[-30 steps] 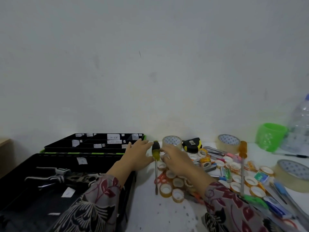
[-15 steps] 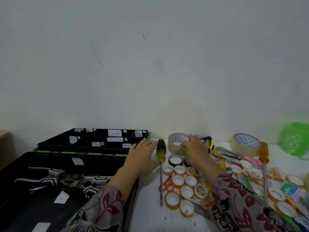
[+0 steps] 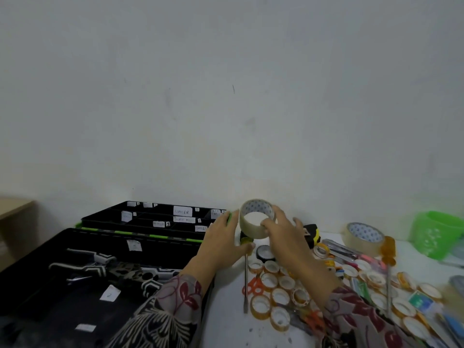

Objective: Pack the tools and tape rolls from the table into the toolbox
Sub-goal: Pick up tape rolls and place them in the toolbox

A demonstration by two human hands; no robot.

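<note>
My right hand (image 3: 286,237) grips a big roll of clear tape (image 3: 251,228) and holds it lifted above the table's back edge. Flat beside it lies my left hand (image 3: 221,244), its thumb against the handle of a yellow-and-black screwdriver whose shaft (image 3: 246,280) points toward me. The black toolbox (image 3: 150,243) stands open at the left with several pliers (image 3: 100,268) inside. Several small tape rolls (image 3: 278,295) lie under my right forearm. A black tape roll (image 3: 265,252) sits below the lifted roll.
A black labelled organiser tray (image 3: 160,217) stands behind the toolbox. To the right lie a tape measure (image 3: 312,234), a second big tape roll (image 3: 364,234), an orange-handled screwdriver (image 3: 388,252), orange scissors (image 3: 253,287) and more small items. A green container (image 3: 437,237) stands far right.
My right hand reached to the big clear tape roll at the back, closed on it and lifted it off the table. My left hand stayed by the screwdriver handle.
</note>
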